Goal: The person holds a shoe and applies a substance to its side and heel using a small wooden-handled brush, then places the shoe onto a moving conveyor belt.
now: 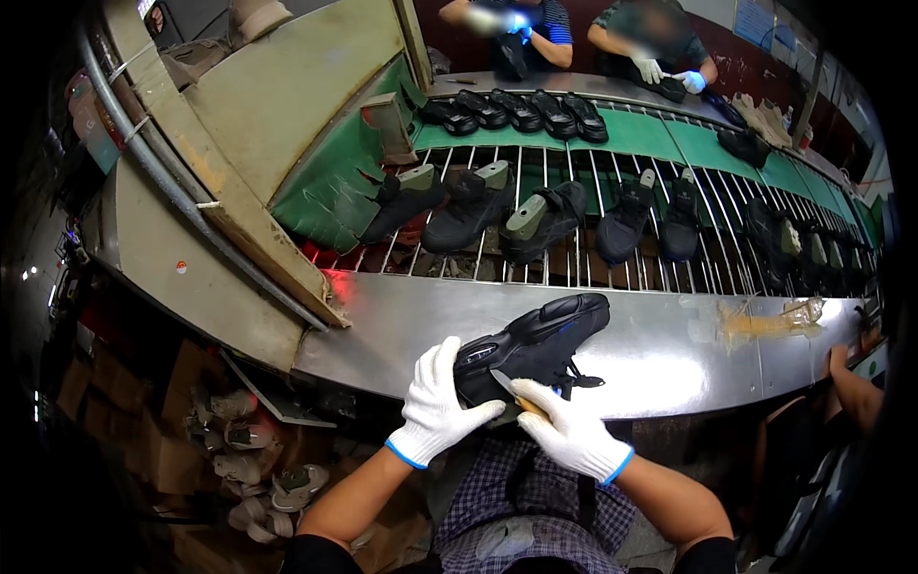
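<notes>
A black shoe (550, 342) lies on its side on the metal ledge, its thick sole turned up and toward the far left. My left hand (438, 407), in a white knit glove with a blue cuff, grips the shoe at its near left end. In my gloved right hand (570, 430) is a knife (529, 406) with a yellowish handle. Its pointed blade lies against the shoe, near the edge between sole and upper. My right fingers are wrapped round the handle and hide part of it. Dark laces hang from the shoe beside my right hand.
Beyond the steel ledge (382, 330) runs a rack of metal rods (593, 270) carrying several black shoes (626, 218). Black soles (531, 113) line a green strip farther back. Two people work across the line. At left stands a post with a pipe (196, 215); beige shoes (296, 488) lie below.
</notes>
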Action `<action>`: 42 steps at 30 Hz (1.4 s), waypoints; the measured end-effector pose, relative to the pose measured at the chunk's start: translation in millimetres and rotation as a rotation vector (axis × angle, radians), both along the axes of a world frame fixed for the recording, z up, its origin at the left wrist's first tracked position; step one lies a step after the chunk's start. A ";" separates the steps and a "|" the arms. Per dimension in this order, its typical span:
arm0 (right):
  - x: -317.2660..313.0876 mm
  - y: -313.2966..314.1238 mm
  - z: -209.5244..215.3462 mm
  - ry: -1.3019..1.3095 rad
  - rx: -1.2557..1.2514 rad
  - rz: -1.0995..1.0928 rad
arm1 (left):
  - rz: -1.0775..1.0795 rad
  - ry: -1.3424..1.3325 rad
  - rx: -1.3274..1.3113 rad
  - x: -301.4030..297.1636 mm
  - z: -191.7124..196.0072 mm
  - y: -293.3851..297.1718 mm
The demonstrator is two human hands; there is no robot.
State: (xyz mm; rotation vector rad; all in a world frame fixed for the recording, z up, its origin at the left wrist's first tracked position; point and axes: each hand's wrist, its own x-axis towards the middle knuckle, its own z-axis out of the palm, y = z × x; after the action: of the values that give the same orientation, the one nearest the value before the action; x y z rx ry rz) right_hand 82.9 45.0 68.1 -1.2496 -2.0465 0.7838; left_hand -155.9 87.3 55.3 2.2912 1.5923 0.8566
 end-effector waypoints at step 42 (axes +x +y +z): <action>40.6 19.4 76.9 -0.318 -0.113 -0.042 | -0.159 0.476 -0.275 47.1 88.3 61.1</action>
State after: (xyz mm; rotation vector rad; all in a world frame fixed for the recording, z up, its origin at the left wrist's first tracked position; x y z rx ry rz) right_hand 123.5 64.4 144.9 -1.5588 -2.2408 0.7271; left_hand -108.8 148.4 143.6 2.4848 1.5435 0.0422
